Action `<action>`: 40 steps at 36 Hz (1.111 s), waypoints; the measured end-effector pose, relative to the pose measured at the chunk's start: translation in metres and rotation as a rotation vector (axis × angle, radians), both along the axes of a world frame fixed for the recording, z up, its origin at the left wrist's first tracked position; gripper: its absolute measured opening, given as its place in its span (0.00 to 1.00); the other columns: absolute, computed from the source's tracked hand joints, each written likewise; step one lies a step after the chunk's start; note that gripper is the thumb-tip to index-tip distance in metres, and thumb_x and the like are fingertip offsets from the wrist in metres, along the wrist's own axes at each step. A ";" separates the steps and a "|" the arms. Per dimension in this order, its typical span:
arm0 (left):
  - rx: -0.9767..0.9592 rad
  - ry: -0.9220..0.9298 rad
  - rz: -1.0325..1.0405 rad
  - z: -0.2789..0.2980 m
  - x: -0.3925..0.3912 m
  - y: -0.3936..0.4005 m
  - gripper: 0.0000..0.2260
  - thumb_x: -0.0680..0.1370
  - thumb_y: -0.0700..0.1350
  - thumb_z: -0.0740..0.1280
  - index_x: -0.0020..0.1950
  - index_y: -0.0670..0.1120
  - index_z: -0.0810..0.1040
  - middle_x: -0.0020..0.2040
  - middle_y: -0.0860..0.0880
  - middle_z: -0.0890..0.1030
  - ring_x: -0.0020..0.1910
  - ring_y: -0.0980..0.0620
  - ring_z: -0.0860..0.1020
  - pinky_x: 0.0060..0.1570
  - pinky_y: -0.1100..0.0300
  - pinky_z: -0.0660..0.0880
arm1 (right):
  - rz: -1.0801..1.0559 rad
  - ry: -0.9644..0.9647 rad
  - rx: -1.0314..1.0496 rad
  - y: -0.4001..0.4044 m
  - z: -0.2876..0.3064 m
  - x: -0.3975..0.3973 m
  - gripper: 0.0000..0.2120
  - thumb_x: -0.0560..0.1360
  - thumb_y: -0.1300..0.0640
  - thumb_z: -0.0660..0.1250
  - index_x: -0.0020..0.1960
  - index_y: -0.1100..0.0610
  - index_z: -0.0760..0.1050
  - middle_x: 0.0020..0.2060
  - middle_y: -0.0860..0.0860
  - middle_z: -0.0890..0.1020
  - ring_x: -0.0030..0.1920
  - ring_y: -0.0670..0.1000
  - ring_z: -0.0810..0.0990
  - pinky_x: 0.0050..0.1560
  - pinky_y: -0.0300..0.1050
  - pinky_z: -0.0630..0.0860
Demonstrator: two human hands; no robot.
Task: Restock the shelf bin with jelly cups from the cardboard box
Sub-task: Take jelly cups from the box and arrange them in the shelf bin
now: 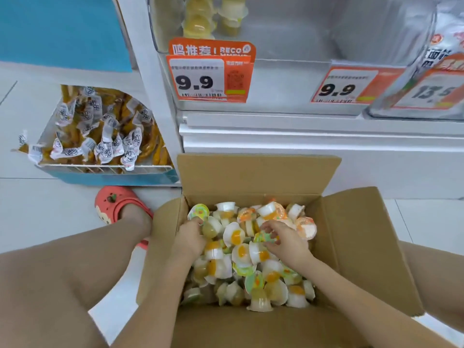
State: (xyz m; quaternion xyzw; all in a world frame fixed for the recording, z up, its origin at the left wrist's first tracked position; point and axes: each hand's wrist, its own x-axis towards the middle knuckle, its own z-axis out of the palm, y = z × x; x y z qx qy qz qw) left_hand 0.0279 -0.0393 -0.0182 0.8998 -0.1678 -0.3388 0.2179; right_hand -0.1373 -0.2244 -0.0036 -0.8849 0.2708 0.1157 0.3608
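Both hands [190, 237] among jelly cups [241, 249], translucent, orange-centred, cardboard box [258, 172]

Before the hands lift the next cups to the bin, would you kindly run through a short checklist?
1. Box open, flaps clear: ok.
2. Cups left in box: ok, plenty.
3. Left hand gripping a cup: cannot tell; fingers curled among the cups.
4. Right hand gripping a cup: cannot tell; fingertips on a green-lidded one.
5. Room in bin: ok, a few cups at back left.

One cardboard box [258, 177], dozens of jelly cups [241, 252], two hands, three price tags [200, 79].
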 end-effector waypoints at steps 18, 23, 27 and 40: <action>0.451 -0.649 -0.481 -0.031 0.016 -0.032 0.21 0.62 0.42 0.77 0.52 0.41 0.77 0.49 0.43 0.79 0.49 0.49 0.78 0.37 0.65 0.75 | 0.719 0.220 -0.297 -0.034 -0.024 0.019 0.35 0.74 0.60 0.68 0.76 0.55 0.55 0.74 0.50 0.60 0.72 0.51 0.57 0.69 0.40 0.56; 0.403 -0.764 -0.474 -0.038 0.021 -0.031 0.20 0.51 0.38 0.80 0.38 0.41 0.78 0.35 0.44 0.78 0.35 0.49 0.78 0.23 0.64 0.71 | 0.677 0.175 -0.277 -0.033 -0.029 0.015 0.35 0.71 0.52 0.72 0.74 0.53 0.61 0.70 0.49 0.66 0.69 0.51 0.61 0.68 0.42 0.59; 0.408 -0.767 -0.467 -0.038 0.019 -0.030 0.21 0.49 0.38 0.80 0.39 0.40 0.79 0.35 0.45 0.77 0.31 0.49 0.77 0.21 0.64 0.70 | 0.579 0.113 -0.214 -0.034 -0.035 0.008 0.32 0.72 0.50 0.72 0.72 0.51 0.64 0.67 0.48 0.69 0.67 0.49 0.62 0.67 0.43 0.63; 0.155 -0.493 -0.241 0.001 0.013 -0.029 0.24 0.71 0.46 0.71 0.62 0.40 0.67 0.58 0.43 0.70 0.57 0.45 0.70 0.53 0.58 0.70 | -0.112 -0.101 0.297 -0.022 -0.015 -0.001 0.26 0.66 0.57 0.77 0.59 0.49 0.68 0.52 0.44 0.79 0.51 0.42 0.79 0.52 0.40 0.76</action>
